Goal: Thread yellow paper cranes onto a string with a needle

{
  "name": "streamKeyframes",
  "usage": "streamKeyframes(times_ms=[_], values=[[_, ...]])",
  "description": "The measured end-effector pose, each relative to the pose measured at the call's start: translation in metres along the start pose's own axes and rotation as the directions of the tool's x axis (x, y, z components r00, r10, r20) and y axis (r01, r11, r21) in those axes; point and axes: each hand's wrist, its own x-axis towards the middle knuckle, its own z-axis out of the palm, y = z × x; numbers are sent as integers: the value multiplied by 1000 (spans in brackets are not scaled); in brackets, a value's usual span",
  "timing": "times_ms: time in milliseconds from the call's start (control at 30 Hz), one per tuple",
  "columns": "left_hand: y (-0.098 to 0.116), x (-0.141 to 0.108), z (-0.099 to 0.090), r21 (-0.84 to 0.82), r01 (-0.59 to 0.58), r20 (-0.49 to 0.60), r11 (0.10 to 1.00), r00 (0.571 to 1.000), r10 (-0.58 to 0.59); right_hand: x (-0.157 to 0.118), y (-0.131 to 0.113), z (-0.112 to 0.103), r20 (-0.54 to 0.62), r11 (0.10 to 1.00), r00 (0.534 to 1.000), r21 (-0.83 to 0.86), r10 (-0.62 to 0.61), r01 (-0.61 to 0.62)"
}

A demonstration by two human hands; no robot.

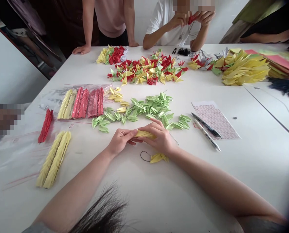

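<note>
Both of my hands meet over the near middle of the table, closed around a compact yellow stack of folded paper pieces [145, 134]. My left hand [121, 141] pinches its left end between thumb and fingers. Across its right part lie the curled fingers of my right hand [161, 137], hiding some of it. Just below my right hand, a few yellow folded paper pieces [158, 158] rest on the table with a black string loop [145, 156]. Beyond my hands spreads a string of green folded paper pieces [156, 106], with several yellow folded pieces [117, 96] at its left.
On the left lie two yellow paper bundles [54, 159], a red bundle [46, 125] and bagged bundles [80, 103]. A label sheet [214, 119] with two pens [206, 125] is at right. Paper cranes [149, 70] are heaped farther back. Across the table, a person's hands [191, 18] hold something red.
</note>
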Motion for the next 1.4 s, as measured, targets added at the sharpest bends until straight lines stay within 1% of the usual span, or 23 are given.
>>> streamKeyframes(times_ms=[133,267,367,500,633,767,900,1033,1200,1300,1400], values=[[2,0,-1,16,3,28,1000,1000,-3,-2,2,2,-3,1000,1000,31,1,-1],[2,0,-1,63,1,26,998,1000,-3,-2,1,2,-6,999,1000,35,-2,3],[2,0,-1,64,4,28,998,1000,-6,-2,0,1,-14,999,1000,44,-19,20],[3,0,-1,65,-1,31,998,1000,-1,-2,1,-1,3,998,1000,68,-4,4],[4,0,2,82,-9,12,997,1000,8,-1,1,2,10,999,1000,44,-20,19],[2,1,5,98,-48,-32,994,998,51,1,-1,5,-1,997,998,42,-60,60],[0,0,2,61,-60,-59,996,996,64,2,1,-2,18,999,999,36,-28,27],[0,0,-2,34,-40,-24,999,999,40,1,8,-9,26,998,999,47,-44,43],[3,-1,-3,70,-37,10,997,999,36,1,10,-8,0,995,998,83,-61,60],[3,-1,-2,89,-40,12,995,999,39,1,7,-7,-8,995,999,86,-46,47],[1,0,-2,96,-72,-15,993,997,73,1,6,-9,34,995,999,103,-15,12]])
